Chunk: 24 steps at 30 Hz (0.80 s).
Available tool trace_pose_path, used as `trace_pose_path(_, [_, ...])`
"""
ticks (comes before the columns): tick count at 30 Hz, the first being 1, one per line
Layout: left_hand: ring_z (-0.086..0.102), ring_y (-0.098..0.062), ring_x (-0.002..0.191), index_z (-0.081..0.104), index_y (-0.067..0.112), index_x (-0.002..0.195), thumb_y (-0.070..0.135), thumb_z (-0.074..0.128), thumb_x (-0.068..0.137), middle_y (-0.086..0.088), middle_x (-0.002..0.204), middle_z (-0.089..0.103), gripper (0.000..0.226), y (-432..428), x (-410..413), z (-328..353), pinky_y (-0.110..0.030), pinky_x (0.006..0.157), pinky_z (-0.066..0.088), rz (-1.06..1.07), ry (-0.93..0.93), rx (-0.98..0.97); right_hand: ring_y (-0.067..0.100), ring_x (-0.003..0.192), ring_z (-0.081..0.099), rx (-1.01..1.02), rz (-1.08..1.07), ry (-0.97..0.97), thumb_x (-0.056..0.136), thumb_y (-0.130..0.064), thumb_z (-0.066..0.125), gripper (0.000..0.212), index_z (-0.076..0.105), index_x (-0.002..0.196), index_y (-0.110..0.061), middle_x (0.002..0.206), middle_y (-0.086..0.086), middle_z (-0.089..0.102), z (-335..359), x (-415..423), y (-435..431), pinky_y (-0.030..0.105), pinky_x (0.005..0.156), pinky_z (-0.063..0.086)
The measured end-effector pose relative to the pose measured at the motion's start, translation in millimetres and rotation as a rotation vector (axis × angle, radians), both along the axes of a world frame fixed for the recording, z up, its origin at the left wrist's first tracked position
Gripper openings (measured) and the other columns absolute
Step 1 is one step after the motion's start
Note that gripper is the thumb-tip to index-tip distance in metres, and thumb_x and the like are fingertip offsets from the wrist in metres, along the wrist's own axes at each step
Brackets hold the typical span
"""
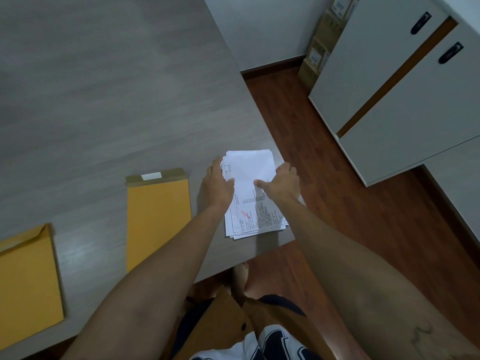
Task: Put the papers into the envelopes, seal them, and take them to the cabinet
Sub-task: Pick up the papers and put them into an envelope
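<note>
A stack of white printed papers (250,167) lies near the right corner of the grey table (104,100). My left hand (218,184) grips the stack's left edge, thumb on top. My right hand (281,181) grips its right edge, thumb pressed on the top sheet. A yellow-brown envelope (158,216) lies flat just left of the papers, its flap open with a white adhesive strip. A second yellow-brown envelope (26,284) lies at the table's near left, flap open. The white cabinet (394,100) with black handles stands to the right on the floor.
The table's right edge and near edge run close to the papers, with wooden floor (337,203) beyond. Cardboard boxes (315,55) are stacked against the wall beside the cabinet. A bare foot (241,279) shows under the table edge.
</note>
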State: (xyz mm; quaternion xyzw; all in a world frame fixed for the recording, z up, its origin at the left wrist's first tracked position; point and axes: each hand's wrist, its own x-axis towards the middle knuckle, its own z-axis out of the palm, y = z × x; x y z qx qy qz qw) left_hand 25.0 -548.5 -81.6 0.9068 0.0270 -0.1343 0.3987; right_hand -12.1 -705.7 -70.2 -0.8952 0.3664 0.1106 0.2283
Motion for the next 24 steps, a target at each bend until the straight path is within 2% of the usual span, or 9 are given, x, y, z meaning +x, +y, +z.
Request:
trace_pose_path(4, [0.048, -0.023, 0.113, 0.028, 0.020, 0.152, 0.014, 0.065, 0.091, -0.006, 0.133, 0.041, 0.071, -5.7, -7.4, 1.1, -0.031, 0.085, 0.045, -0.093, -0.039, 0.233, 0.028, 0.120, 0.051, -0.005, -0.007, 0.006, 0.069, -0.060, 0.078, 0.088, 0.042, 0.133, -0.012, 0.132, 0.010, 0.049, -1.5, -0.1, 0.3, 0.040, 0.089, 0.052])
trace_pose_path(7, [0.047, -0.024, 0.114, 0.032, 0.015, 0.150, 0.022, 0.068, 0.090, -0.007, 0.130, 0.042, 0.071, -4.3, -8.7, -2.5, -0.033, 0.094, 0.044, -0.099, -0.062, 0.318, 0.028, 0.121, 0.051, -0.014, -0.005, 0.014, 0.070, -0.061, 0.077, 0.088, 0.041, 0.134, -0.012, 0.134, 0.010, 0.048, -2.1, -0.1, 0.6, 0.039, 0.090, 0.051])
trace_pose_path(12, [0.054, -0.025, 0.112, 0.057, 0.011, 0.128, 0.031, 0.071, 0.087, -0.007, 0.124, 0.049, 0.047, -6.4, -8.4, -0.1, -0.038, 0.096, 0.047, -0.068, 0.008, 0.247, 0.028, 0.121, 0.051, -0.025, -0.007, 0.013, 0.070, -0.060, 0.078, 0.087, 0.041, 0.133, -0.012, 0.133, 0.010, 0.049, -3.6, 0.2, 1.1, 0.039, 0.089, 0.051])
trace_pose_path(15, [0.057, -0.026, 0.111, 0.057, 0.015, 0.127, 0.036, 0.074, 0.082, -0.006, 0.123, 0.053, 0.052, -7.7, -1.6, 0.9, -0.042, 0.095, 0.050, 0.023, 0.097, 0.203, 0.028, 0.120, 0.052, -0.028, -0.007, 0.018, 0.069, -0.059, 0.078, 0.087, 0.041, 0.132, -0.013, 0.132, 0.010, 0.049, -4.2, 0.8, 1.3, 0.040, 0.089, 0.051])
trace_pose_path(20, [0.068, -0.021, 0.087, 0.054, 0.022, 0.101, 0.039, 0.078, 0.072, 0.002, 0.102, 0.067, 0.042, -5.8, 7.7, 1.2, -0.042, 0.078, 0.058, 0.104, 0.221, 0.108, 0.029, 0.121, 0.051, -0.024, -0.008, 0.023, 0.070, -0.057, 0.078, 0.086, 0.041, 0.132, -0.012, 0.132, 0.010, 0.048, -2.9, 1.9, 1.0, 0.041, 0.090, 0.051])
trace_pose_path(22, [0.067, -0.020, 0.082, 0.052, 0.020, 0.103, 0.040, 0.079, 0.073, 0.003, 0.099, 0.067, 0.045, -8.2, 7.3, 3.9, -0.040, 0.075, 0.058, 0.098, 0.247, 0.105, 0.029, 0.121, 0.050, -0.023, -0.011, 0.021, 0.071, -0.057, 0.078, 0.086, 0.040, 0.133, -0.012, 0.133, 0.010, 0.047, -2.6, 1.9, 1.7, 0.041, 0.091, 0.051])
trace_pose_path(24, [0.067, -0.021, 0.086, 0.052, 0.016, 0.111, 0.036, 0.080, 0.076, 0.000, 0.105, 0.067, 0.049, -12.6, 7.2, 5.5, -0.036, 0.073, 0.056, 0.099, 0.266, 0.086, 0.029, 0.122, 0.050, -0.021, -0.012, 0.022, 0.071, -0.057, 0.078, 0.086, 0.040, 0.134, -0.011, 0.134, 0.011, 0.047, -2.1, 1.4, 2.1, 0.041, 0.091, 0.050])
